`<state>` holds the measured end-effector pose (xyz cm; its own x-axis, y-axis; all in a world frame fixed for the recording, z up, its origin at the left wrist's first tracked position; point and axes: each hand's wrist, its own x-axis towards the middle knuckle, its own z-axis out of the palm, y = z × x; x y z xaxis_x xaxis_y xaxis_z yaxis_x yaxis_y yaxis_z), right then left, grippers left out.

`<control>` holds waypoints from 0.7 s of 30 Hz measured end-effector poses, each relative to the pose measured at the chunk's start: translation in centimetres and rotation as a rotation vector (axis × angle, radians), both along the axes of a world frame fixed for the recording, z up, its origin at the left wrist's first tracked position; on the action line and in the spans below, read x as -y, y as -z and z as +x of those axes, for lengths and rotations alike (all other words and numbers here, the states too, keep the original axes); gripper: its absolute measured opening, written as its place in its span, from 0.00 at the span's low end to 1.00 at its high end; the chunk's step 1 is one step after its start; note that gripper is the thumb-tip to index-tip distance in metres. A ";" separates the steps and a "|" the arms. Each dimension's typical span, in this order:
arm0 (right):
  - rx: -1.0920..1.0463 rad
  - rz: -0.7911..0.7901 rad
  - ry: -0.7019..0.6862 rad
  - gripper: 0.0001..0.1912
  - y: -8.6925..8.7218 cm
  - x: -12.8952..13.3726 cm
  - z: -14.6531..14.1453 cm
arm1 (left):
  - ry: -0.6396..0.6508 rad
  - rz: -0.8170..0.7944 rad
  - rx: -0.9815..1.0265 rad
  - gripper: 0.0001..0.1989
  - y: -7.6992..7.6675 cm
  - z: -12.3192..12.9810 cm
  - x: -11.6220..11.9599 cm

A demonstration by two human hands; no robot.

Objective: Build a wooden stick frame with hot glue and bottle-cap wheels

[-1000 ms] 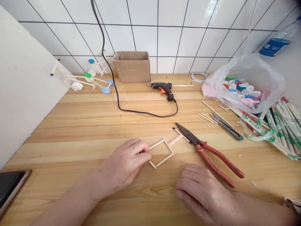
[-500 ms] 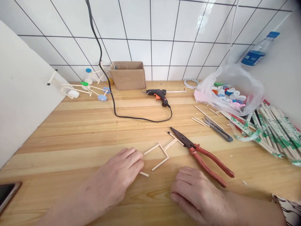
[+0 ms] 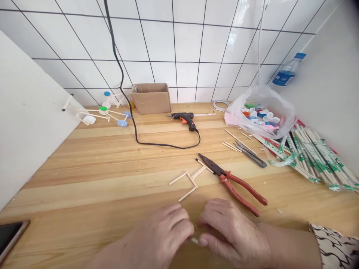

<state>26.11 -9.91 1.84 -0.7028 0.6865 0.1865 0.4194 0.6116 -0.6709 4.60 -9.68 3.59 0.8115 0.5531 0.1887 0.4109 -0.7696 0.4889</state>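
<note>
My left hand (image 3: 171, 233) is closed, its fingers wrapped round a short wooden stick (image 3: 194, 241) low over the front of the table. The stick's other end meets the thumb of my right hand (image 3: 228, 229), whose fingers are curled in close beside it. Much of the stick is hidden by my hands. Just beyond them lies a small frame of glued wooden sticks (image 3: 193, 180), fork-shaped, with a black tip on its crossbar. Long-nose pliers with red handles (image 3: 228, 179) rest against that crossbar, jaws pointing away to the left.
A black glue gun (image 3: 185, 118) lies behind, its cord curving left. Further right are thread snips (image 3: 251, 154), loose sticks, a plastic bag of bottle caps (image 3: 235, 114) and wrapped chopsticks (image 3: 316, 157). A cardboard box (image 3: 153, 101), stick models with cap wheels (image 3: 103, 112) and a phone (image 3: 11, 237) stand or lie leftward.
My left hand has moved right and nearer to me with the stick. My right hand has shifted slightly left, and the two now almost touch. The camera view has shifted.
</note>
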 end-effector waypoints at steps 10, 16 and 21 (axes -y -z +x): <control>0.079 0.040 -0.099 0.08 -0.3 0.8 0.0 | -0.025 -0.061 0.069 0.11 1.0 1.9 1.8; 0.165 -0.004 -0.153 0.04 -0.1 0.4 0.4 | -0.092 -0.189 0.151 0.04 0.8 0.8 1.6; 0.227 -0.052 -0.190 0.05 -0.1 0.0 0.5 | -0.352 -0.237 0.116 0.05 1.4 -0.7 -0.8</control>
<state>26.63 -9.93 1.99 -0.8391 0.5435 -0.0221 0.4437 0.6605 -0.6057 3.93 -8.89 2.21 0.5465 0.8312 0.1019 0.5601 -0.4532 0.6934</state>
